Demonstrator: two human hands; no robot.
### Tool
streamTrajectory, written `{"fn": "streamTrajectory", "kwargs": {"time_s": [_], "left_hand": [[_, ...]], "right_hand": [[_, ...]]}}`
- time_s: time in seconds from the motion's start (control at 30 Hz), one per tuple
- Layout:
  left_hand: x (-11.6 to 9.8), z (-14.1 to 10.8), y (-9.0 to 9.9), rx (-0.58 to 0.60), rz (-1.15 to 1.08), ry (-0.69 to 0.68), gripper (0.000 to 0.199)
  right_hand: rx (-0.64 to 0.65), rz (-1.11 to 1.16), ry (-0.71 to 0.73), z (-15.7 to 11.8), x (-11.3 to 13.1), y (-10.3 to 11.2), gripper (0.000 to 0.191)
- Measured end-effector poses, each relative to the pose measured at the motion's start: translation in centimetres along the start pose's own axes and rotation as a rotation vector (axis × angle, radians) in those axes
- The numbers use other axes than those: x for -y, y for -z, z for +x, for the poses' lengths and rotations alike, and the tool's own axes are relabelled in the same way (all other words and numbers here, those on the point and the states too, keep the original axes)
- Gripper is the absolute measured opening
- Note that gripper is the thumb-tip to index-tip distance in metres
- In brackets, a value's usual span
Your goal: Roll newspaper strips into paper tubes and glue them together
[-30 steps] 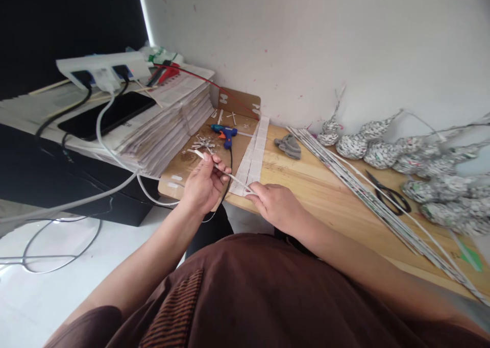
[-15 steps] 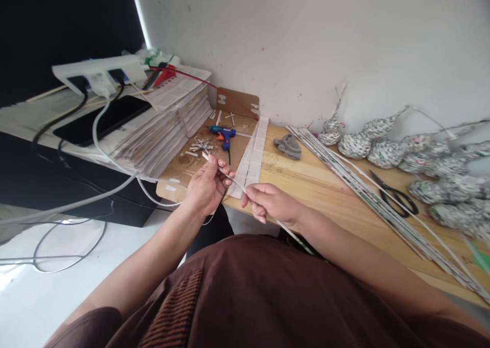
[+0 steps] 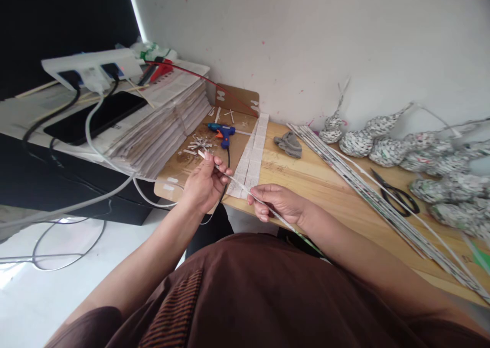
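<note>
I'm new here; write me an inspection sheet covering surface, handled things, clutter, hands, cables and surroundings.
Surface: pale wooden table, brown cardboard sheet on it.
Handled things: thin whitish paper rod, slanting.
Clutter: white paper scraps and blue glue gun on the cardboard; crumpled grey cloth on wood.
Hands: left hand and right hand gripping the rod.
Cables: black cord at the glue gun; white cable from white power strip.
Surroundings: pink-specked grey wall.

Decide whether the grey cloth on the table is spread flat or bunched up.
Bunched up: the grey cloth lies on the wooden table in a rumpled heap, creases showing.
</note>
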State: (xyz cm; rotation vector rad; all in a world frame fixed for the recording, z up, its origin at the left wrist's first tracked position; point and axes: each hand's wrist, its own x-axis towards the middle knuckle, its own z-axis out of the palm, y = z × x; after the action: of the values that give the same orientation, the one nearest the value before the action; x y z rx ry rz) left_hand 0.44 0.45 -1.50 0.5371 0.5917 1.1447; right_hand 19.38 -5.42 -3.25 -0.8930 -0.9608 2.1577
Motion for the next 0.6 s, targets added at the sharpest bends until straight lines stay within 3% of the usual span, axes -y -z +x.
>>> {"fn": "streamTrajectory", "kwargs": {"time_s": [0.6], "left_hand": [[0.36, -0.45, -0.1, 0.05, 0.055, -0.001, 0.03]], "right_hand": [[-0.065, -0.012, 0.001, 0.59, -0.42, -0.86, 0.03]]}}
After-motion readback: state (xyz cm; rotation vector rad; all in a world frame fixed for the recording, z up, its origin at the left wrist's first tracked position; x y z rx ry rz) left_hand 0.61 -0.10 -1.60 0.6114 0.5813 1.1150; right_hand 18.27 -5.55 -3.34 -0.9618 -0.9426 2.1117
